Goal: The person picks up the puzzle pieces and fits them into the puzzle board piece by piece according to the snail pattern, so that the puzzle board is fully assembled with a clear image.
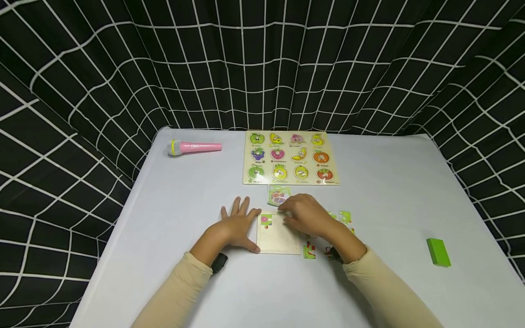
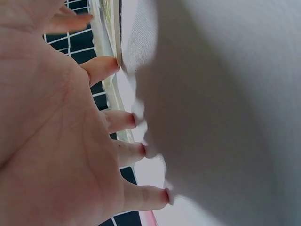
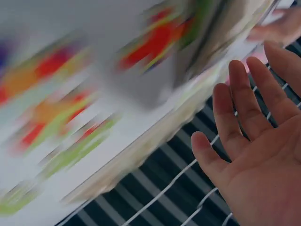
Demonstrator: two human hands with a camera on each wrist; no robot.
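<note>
A shallow wooden puzzle tray (image 1: 280, 239) lies flat on the table, one jigsaw piece (image 1: 266, 219) set in its far left corner. My left hand (image 1: 237, 228) is spread out at the tray's left side, thumb and index fingertip at its edge, the other fingertips on the cloth, as the left wrist view also shows. Over the tray's right part hovers my right hand (image 1: 305, 214); in the right wrist view its fingers (image 3: 240, 89) are loosely extended with nothing between them. Loose jigsaw pieces (image 1: 309, 250) lie right of the tray, some hidden beneath the right forearm and blurred in that wrist view.
Just beyond the tray sits a small picture card (image 1: 276, 196), partly behind the right fingers. Behind it lies a fruit peg board (image 1: 291, 157). A pink toy microphone (image 1: 197, 147) rests at the far left, a green block (image 1: 438, 252) at the right. Black gridded curtains (image 1: 270, 59) surround the table.
</note>
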